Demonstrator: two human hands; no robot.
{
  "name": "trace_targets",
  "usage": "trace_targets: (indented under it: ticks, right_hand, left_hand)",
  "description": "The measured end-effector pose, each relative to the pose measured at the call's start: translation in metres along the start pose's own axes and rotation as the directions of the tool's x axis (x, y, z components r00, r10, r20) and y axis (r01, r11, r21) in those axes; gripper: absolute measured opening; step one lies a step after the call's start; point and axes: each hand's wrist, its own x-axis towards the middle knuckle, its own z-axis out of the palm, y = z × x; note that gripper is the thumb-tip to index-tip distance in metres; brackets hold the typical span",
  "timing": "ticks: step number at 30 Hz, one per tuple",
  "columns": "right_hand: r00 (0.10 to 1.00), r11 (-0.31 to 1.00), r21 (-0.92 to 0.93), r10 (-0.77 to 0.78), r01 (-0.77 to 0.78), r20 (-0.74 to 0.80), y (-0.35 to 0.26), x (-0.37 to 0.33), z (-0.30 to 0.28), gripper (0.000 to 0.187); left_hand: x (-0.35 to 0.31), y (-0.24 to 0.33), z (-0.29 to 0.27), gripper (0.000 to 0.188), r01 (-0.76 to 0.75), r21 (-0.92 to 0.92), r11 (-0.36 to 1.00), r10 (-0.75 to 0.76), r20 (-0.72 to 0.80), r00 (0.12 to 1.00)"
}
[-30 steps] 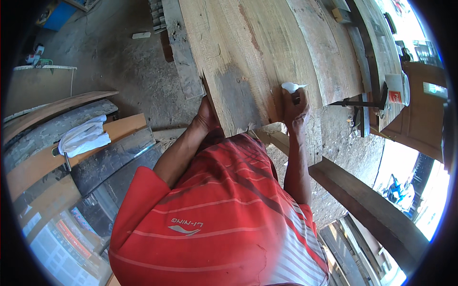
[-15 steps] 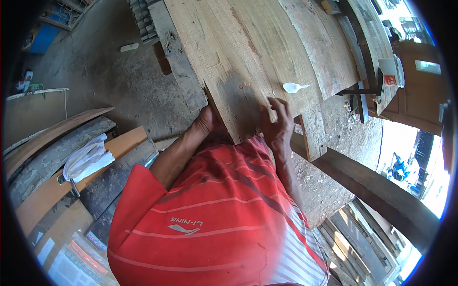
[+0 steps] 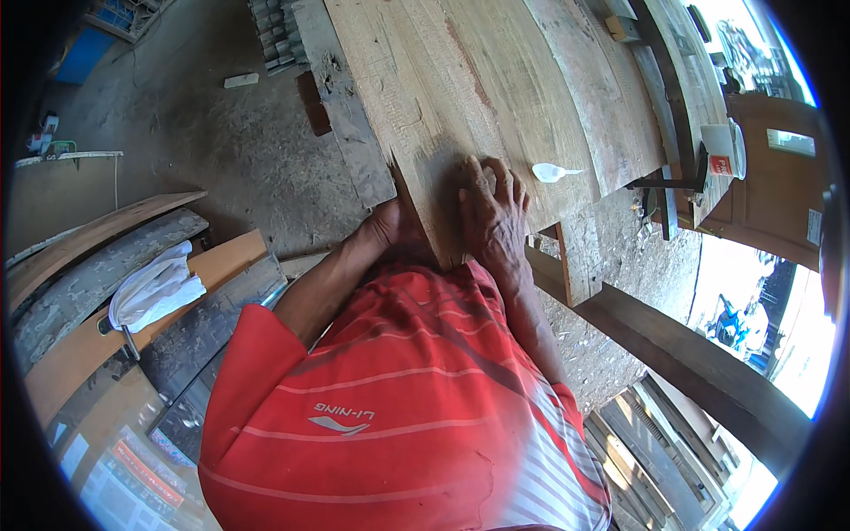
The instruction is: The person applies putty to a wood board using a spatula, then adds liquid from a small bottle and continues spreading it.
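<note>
Wooden planks [image 3: 416, 71] lie side by side before me, with a dark smudge near the close end. My right hand [image 3: 498, 217] rests on that end, its fingers spread over the wood and nothing visible under them. At the near left edge of the same plank is my left hand [image 3: 390, 223], its fingers hidden behind and below the wood. A small white squeeze bottle [image 3: 548, 173] with a thin pointed tip lies on the planks, just right of my right fingertips.
A rough grey board [image 3: 350, 115] borders the planks on the left. A white bucket [image 3: 724, 149] sits at the right. A dark beam [image 3: 673, 345] runs toward the lower right. Leaning boards with a white cloth [image 3: 155, 288] stand at my left.
My right hand has shifted slightly left, from raised, curled fingers to lying on the plank with fingers spread. My left hand stays by the plank's edge. The view has shifted slightly.
</note>
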Motion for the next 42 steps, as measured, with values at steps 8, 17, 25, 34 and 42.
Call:
trace_targets:
  ticks: [8, 17, 25, 34, 42]
  right_hand:
    - [0.999, 0.994, 0.099, 0.054, -0.053, -0.004, 0.002, 0.004, -0.001, 0.057]
    - [0.997, 0.998, 0.035, 0.051, -0.053, 0.051, 0.001, 0.005, 0.001, 0.059]
    - [0.999, 1.0, 0.012, 0.024, -0.025, 0.037, 0.003, -0.001, 0.002, 0.059]
    - [0.998, 0.998, 0.047, 0.03, -0.033, 0.059, 0.001, 0.0, -0.003, 0.064]
    - [0.999, 0.999, 0.029, 0.02, -0.021, 0.038, 0.003, -0.002, 0.002, 0.067]
  left_hand:
    - [-0.028, 0.01, -0.001, 0.073, -0.076, 0.449, 0.89, 0.211, -0.259, 0.943]
    - [-0.087, 0.019, 0.017, 0.049, -0.175, 0.488, 0.855, 0.438, -0.5, 0.747]
    - [-0.094, 0.025, 0.07, 0.053, -0.216, 0.717, 0.663, 0.707, -0.505, 0.494]
    - [-0.062, 0.017, 0.113, 0.043, -0.026, 0.944, 0.33, 0.751, -0.246, 0.612]
    - [-0.053, 0.018, 0.112, 0.049, 0.01, 0.993, 0.12, 0.787, -0.101, 0.609]
